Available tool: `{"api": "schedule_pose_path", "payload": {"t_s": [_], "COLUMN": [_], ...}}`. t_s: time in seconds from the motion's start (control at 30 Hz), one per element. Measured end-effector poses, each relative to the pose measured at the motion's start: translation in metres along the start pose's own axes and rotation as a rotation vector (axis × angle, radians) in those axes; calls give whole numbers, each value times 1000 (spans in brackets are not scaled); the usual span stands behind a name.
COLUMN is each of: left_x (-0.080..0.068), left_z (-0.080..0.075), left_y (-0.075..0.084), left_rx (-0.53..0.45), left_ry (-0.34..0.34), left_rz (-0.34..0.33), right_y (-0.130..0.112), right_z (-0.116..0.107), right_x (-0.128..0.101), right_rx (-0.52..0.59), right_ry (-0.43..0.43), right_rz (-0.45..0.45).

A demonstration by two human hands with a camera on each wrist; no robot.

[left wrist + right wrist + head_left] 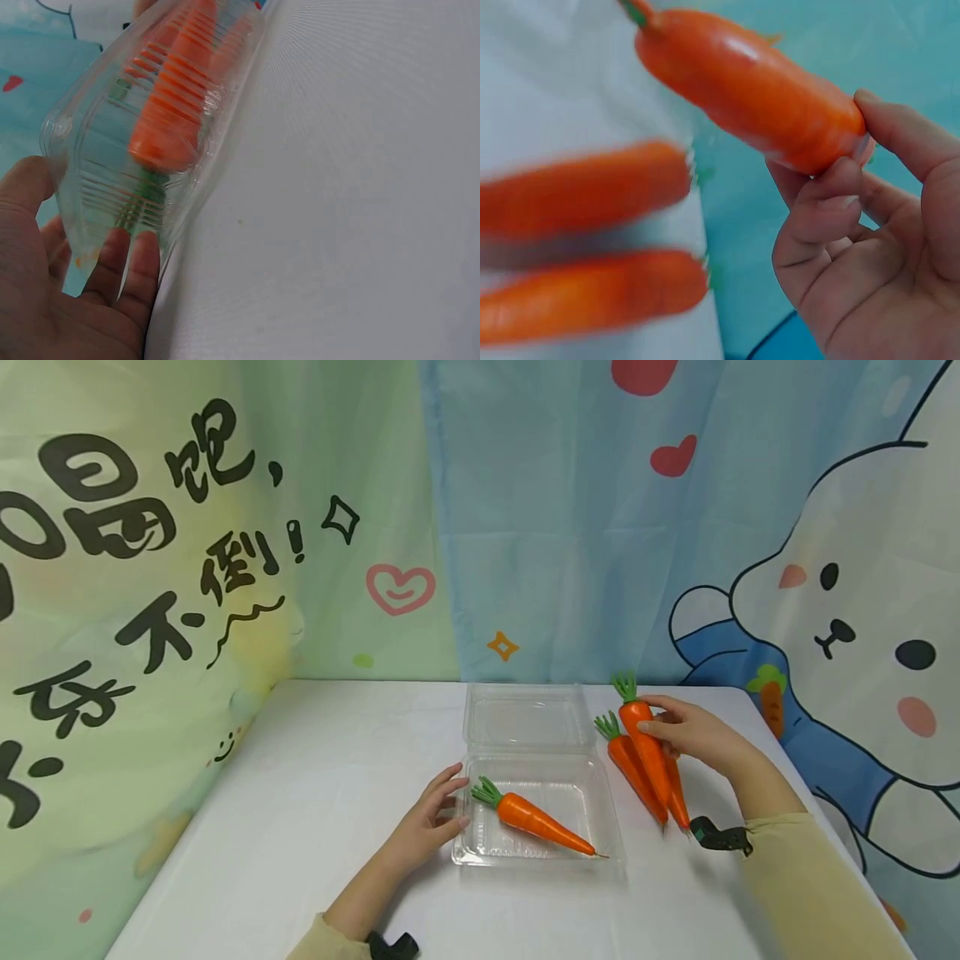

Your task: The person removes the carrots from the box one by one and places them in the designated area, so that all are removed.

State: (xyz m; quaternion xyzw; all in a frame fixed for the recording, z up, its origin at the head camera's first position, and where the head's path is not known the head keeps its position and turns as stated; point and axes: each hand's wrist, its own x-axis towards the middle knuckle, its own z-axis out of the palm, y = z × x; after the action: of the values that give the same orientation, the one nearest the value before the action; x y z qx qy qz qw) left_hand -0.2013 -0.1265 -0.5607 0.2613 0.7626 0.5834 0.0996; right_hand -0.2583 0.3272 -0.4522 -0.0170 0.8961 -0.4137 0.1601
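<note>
Head view shows a clear ribbed plastic clamshell box (536, 852) lying open on the white tablecloth (315, 810), with one glossy orange toy carrot (534, 818) already inside it and, judging by that, three more left to go in. The left hand (431, 822) rests at the box's left edge, fingers straight and touching the thin wall. Right of the box, the right hand (693, 731) pinches the thick end of a smooth tapered carrot (647, 745), lifted above two others (633, 772) lying just beside the box.
</note>
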Motion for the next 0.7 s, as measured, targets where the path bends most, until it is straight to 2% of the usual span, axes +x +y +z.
{"api": "schedule_pose_path", "payload": {"t_s": [0.27,0.7], "left_x": [1,0], "left_z": [0,0], "left_y": [-1,0], "left_rx": [11,13], "left_ry": [0,1], "left_rz": [-6,-3], "right_y": [51,100], "right_z": [-16,-14], "right_x": [-9,-8], "right_rx": [15,37], "right_ry": [54,49], "right_rz": [84,165]}}
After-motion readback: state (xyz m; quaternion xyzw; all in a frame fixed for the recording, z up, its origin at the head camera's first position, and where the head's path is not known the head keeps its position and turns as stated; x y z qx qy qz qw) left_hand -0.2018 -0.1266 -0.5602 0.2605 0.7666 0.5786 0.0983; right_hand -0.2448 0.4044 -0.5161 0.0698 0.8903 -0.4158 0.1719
